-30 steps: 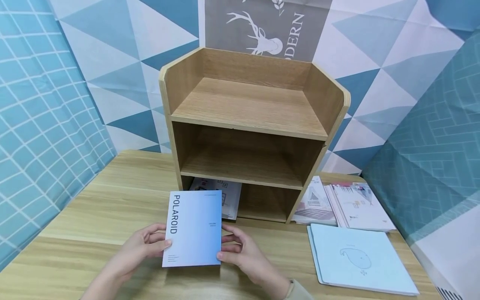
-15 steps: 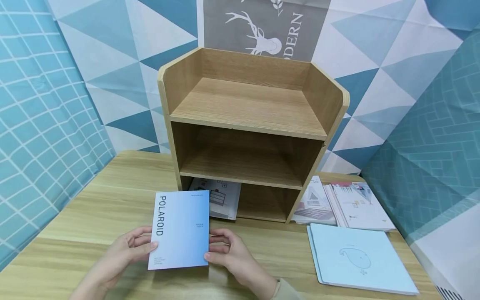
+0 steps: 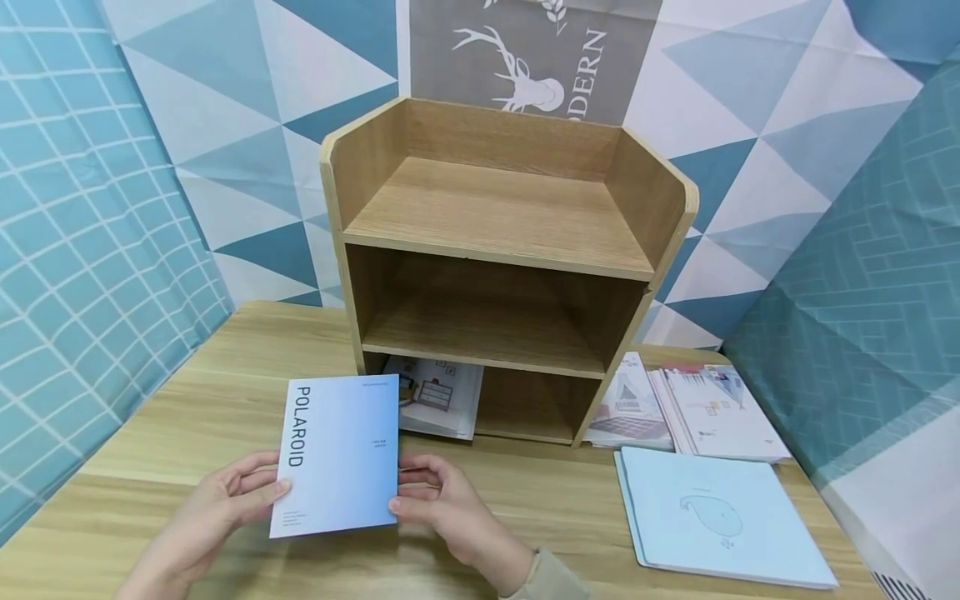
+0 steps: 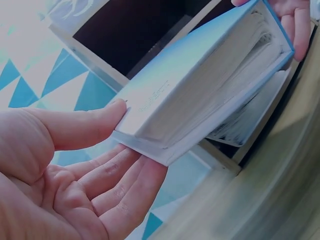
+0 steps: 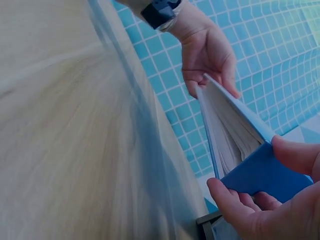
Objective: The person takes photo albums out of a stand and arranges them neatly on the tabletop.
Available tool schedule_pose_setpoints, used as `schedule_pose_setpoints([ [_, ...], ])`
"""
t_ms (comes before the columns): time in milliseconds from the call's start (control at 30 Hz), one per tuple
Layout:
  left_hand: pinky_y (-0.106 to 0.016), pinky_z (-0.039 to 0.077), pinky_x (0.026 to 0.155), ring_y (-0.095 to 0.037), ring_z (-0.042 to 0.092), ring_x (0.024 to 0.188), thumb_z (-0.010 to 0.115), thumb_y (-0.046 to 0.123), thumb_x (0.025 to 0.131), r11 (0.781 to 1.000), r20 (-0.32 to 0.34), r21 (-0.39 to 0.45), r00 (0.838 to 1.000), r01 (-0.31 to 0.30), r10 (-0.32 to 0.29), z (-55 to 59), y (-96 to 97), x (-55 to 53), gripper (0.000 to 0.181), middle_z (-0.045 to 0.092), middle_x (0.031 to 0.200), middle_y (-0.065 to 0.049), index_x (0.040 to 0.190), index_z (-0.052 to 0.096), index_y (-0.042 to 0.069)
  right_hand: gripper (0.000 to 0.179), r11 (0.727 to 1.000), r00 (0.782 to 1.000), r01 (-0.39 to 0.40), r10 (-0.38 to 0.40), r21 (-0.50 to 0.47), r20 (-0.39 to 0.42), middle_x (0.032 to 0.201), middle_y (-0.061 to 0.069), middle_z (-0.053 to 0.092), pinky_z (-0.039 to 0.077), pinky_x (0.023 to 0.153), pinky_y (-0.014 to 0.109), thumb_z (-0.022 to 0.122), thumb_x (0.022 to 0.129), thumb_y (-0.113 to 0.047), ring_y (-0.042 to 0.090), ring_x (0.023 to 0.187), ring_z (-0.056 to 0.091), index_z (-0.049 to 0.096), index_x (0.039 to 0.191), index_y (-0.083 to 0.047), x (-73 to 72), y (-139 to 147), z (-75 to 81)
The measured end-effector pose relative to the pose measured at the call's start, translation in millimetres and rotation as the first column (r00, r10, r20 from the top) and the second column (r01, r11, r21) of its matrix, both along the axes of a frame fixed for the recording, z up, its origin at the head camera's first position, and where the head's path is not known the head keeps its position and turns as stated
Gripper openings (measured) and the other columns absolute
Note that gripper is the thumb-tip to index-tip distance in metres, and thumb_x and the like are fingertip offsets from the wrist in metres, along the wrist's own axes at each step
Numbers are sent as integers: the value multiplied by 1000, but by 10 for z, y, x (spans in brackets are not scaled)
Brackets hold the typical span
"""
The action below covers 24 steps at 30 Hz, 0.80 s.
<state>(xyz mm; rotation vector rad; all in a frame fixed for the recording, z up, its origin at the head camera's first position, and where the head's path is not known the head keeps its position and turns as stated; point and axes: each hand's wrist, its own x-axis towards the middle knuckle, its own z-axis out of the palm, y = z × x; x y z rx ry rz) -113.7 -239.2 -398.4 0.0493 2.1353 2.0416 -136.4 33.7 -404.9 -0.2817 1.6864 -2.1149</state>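
Note:
A blue-and-white photo album [image 3: 337, 450] marked POLAROID is held above the table's front left, its cover facing up. My left hand [image 3: 236, 504] pinches its left edge, thumb on the cover and fingers beneath. At the opposite edge my right hand [image 3: 442, 504] grips it the same way, thumb on top. In the left wrist view the album [image 4: 200, 85] shows thick page edges between its covers. Its blue spine [image 5: 265, 172] lies in the right hand, as the right wrist view shows.
Behind stands a wooden shelf unit [image 3: 487, 358], with a printed book [image 3: 442, 400] in its lowest compartment's left side. To the right lie a light blue whale-drawing album [image 3: 727, 517] and several printed books [image 3: 720, 412]. The wooden table [image 3: 150, 467] extends left.
Both hands have carried the album leftward across the front of the shelf, and it has tilted slightly. More of the book in the lowest compartment shows now.

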Motion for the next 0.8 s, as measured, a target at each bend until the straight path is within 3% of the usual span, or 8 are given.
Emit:
schedule_pose_setpoints([
  [100, -25, 53, 71, -10, 65, 84, 52, 4, 90, 999, 5, -3, 999, -32, 32, 21, -29, 12, 28, 67, 94, 12, 107, 52, 26, 47, 1000, 1000, -2, 2, -1, 14, 108, 14, 57, 52, 80, 31, 64, 76, 5, 21, 95, 58, 47, 120, 9, -2, -46, -8],
  [367, -25, 53, 71, -11, 65, 85, 51, 4, 91, 999, -29, 20, 999, -42, 42, -9, -135, 16, 27, 68, 95, 10, 106, 53, 25, 42, 1000, 1000, 1, -1, 5, 18, 106, 17, 60, 52, 81, 31, 64, 81, -4, 20, 95, 59, 50, 117, 11, 4, -138, 8],
  [533, -26, 53, 71, -12, 66, 84, 52, 6, 91, 998, -17, 3, 998, -63, 63, -36, -226, 38, 27, 68, 95, 10, 105, 54, 28, 43, 1000, 999, -18, 18, 15, 33, 105, 14, 62, 50, 83, 28, 67, 78, -3, 19, 95, 61, 52, 116, 9, 30, -187, -3],
  [800, -25, 52, 68, -12, 66, 82, 50, 7, 92, 995, -13, -28, 996, -91, 90, 30, -259, 54, 28, 68, 93, 10, 101, 56, 32, 43, 1000, 998, -29, 28, 6, 62, 102, 12, 64, 49, 87, 28, 68, 74, 2, 19, 94, 62, 55, 115, 7, 23, -263, -24],
])
